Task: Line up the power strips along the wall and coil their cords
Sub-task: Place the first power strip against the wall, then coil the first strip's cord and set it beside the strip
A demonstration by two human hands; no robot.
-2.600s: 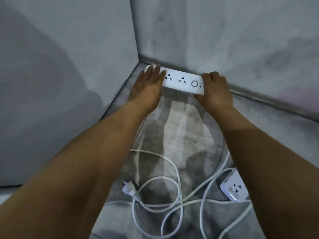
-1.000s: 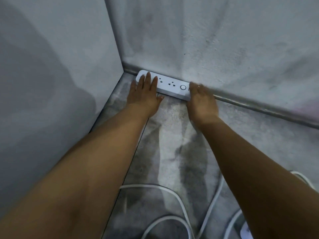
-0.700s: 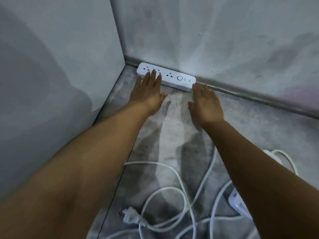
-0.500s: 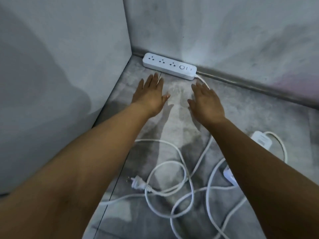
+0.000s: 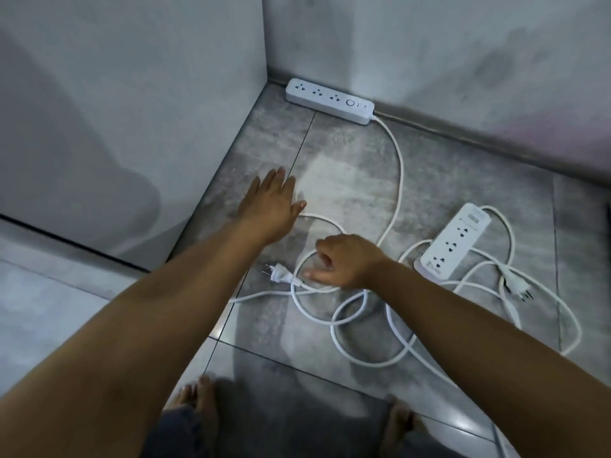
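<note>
A person crouches barefoot in a room corner, both hands over a tangle of white cable on the grey tiled floor [image 5: 363,166]. One white power strip [image 5: 330,100] already lies flush along the back wall [image 5: 463,61] at upper centre. Its cord [image 5: 400,180] leaves the right-hand end and curves down the frame into loose loops.

The right hand [image 5: 347,262] sits directly over those loops, fingers curled and thumb pointing left. Whether its grip has closed on the cable cannot be told. The cord's plug [image 5: 279,272] lies just left of that thumb, prongs pointing toward the frame's left edge. This hand is nearer to it than the left hand [image 5: 271,206], which is spread flat and released above, holding nothing.

At right, a second power strip [image 5: 453,242] lies diagonally, lower left to upper right, well apart from the wall, with its own plug [image 5: 519,287] just beside it. Coiling looks set to begin at the nearer plug.
</note>
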